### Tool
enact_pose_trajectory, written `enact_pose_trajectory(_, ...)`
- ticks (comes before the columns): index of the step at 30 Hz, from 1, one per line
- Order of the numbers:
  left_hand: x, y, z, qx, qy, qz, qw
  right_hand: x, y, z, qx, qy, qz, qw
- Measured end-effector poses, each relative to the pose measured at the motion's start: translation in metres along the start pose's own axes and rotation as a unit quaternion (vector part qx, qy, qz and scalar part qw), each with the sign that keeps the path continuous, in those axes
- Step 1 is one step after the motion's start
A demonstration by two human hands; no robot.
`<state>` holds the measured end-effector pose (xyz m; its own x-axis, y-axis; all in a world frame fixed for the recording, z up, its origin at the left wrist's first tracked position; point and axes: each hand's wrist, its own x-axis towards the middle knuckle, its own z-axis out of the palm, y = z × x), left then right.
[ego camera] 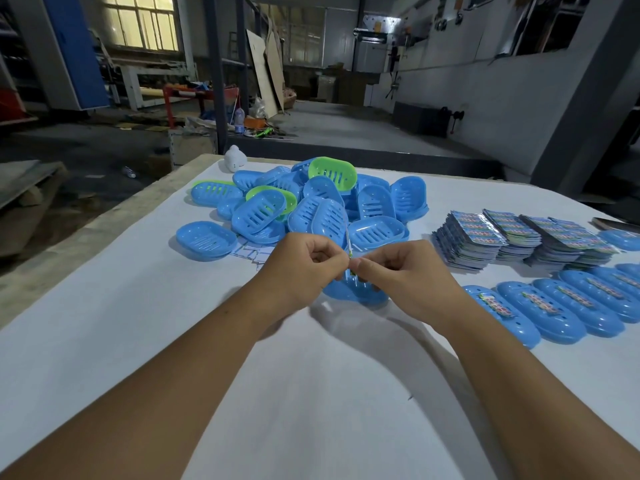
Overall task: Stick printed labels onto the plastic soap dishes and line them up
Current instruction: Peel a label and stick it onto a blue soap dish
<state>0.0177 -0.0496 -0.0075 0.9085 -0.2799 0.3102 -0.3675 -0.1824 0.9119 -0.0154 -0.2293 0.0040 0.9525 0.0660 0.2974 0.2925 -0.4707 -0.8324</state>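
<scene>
My left hand [304,265] and my right hand [405,271] meet at mid-table, and both pinch a thin printed label [349,249] that stands edge-on between the fingertips. Just beneath them lies a blue soap dish [346,292], mostly hidden by the hands. A heap of blue and green soap dishes [311,206] sits behind. At the right, a row of labelled blue dishes [561,306] lies side by side. Stacks of printed labels [519,237] stand behind that row.
White backing scraps [252,252] lie by the heap's front. A white rounded object [235,157] stands at the table's far edge. The white table [138,323] drops off at the left onto a dark workshop floor.
</scene>
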Motion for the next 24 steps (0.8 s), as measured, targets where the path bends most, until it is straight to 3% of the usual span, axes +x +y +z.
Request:
enact_pose_trajectory(9, -0.001, 0.001, 0.006, 0.046, 0.022, 0.01, 0.999, 0.001, 0.001, 0.0, -0.042, 0.03, 0.059, 0.997)
enact_pose_trajectory(16, 0.008, -0.005, -0.008, 0.149, 0.119, -0.083, 0.978, 0.006, 0.007, -0.01, -0.052, 0.107, 0.103, 0.988)
enact_pose_trajectory(19, 0.01, -0.004, -0.018, 0.246, 0.13, -0.118, 0.953, 0.007, 0.011, -0.014, -0.079, 0.134, 0.105, 0.982)
enact_pose_trajectory(24, 0.009, 0.001, -0.044, 0.479, 0.129, -0.169, 0.852, 0.008, 0.013, -0.015, -0.107, 0.148, 0.101, 0.978)
